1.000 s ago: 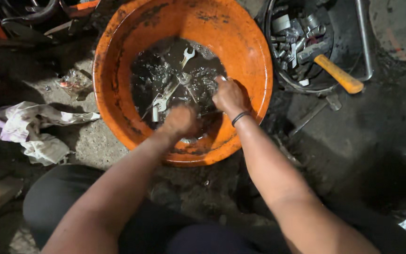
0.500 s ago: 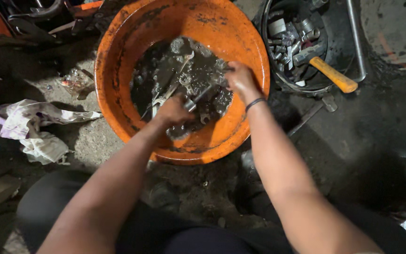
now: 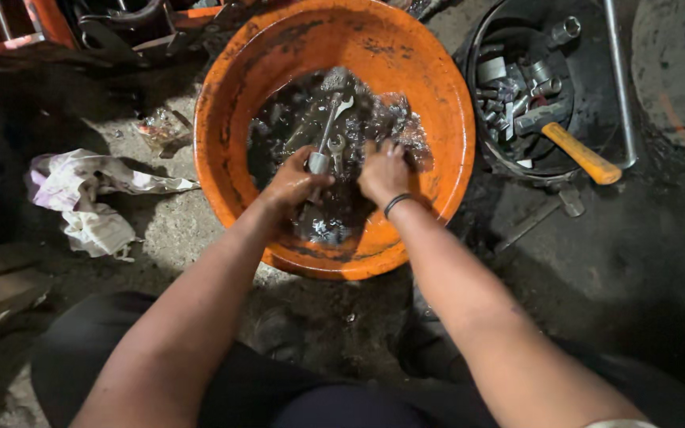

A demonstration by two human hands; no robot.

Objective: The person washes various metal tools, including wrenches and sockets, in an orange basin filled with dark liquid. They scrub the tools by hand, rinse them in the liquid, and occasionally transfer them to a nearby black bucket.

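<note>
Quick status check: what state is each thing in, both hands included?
Orange basin: upright, holds dark liquid and tools.
Wrench: wet, in the basin.
Left hand: shut on a metal tool.
Right hand: dipped in liquid, grip unclear.
Black tub: full of sockets.
Rag: crumpled.

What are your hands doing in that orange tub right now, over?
Left hand gripping a wrench in dark liquid. Right hand down among wet tools, grip unclear. Orange basin on ground. Nothing blocking.
</note>
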